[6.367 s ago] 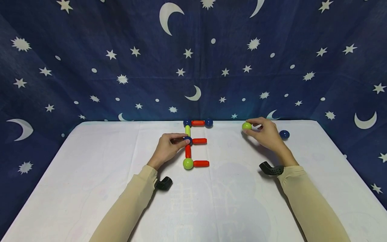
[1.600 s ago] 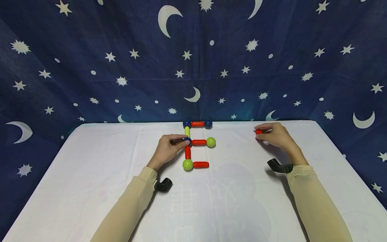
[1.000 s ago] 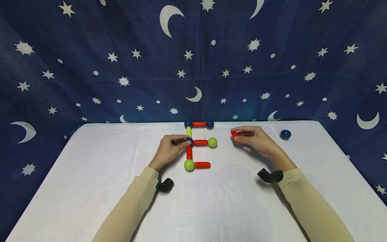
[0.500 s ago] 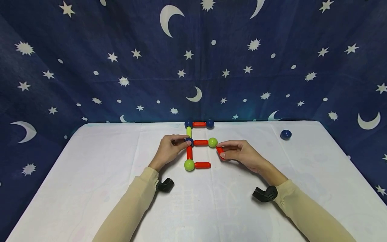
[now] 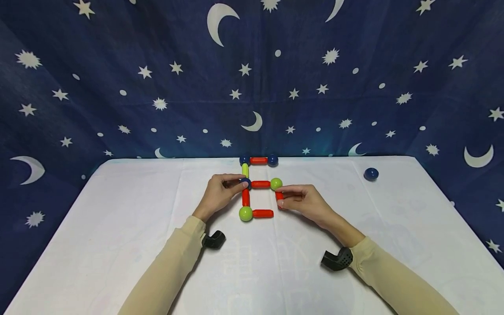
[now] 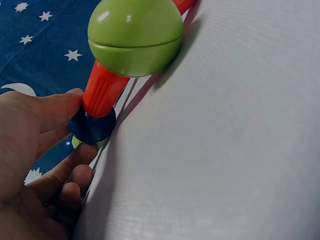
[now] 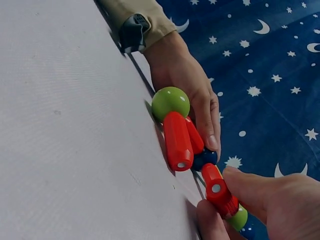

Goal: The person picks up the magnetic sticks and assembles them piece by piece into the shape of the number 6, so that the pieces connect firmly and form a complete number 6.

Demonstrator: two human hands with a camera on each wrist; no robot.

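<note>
My left hand (image 5: 220, 192) pinches a blue magnetic ball (image 6: 92, 129) at the middle of a ball-and-rod figure on the table. A yellow-green rod (image 5: 245, 170) runs back from that ball, and a red rod (image 5: 246, 197) runs forward to a green ball (image 5: 246, 214). Another red rod (image 5: 260, 184) leads right to a second green ball (image 5: 276, 183). Between thumb and fingers, my right hand (image 5: 305, 201) holds a red magnetic rod (image 7: 220, 196), its far end right at this second green ball. Its near end, a silver disc, faces the right wrist camera.
At the figure's back, a red rod (image 5: 258, 160) joins two blue balls (image 5: 272, 160). From the front green ball, a red rod (image 5: 263, 213) points right with its end free. One loose blue ball (image 5: 371, 174) lies at the back right of the white-covered table (image 5: 130, 227). A starry curtain (image 5: 189, 113) hangs behind.
My right hand's green ball now sits on the middle red rod's end. The right hand has since brought a red rod leftward from the back right to that ball. The left hand stays put.
</note>
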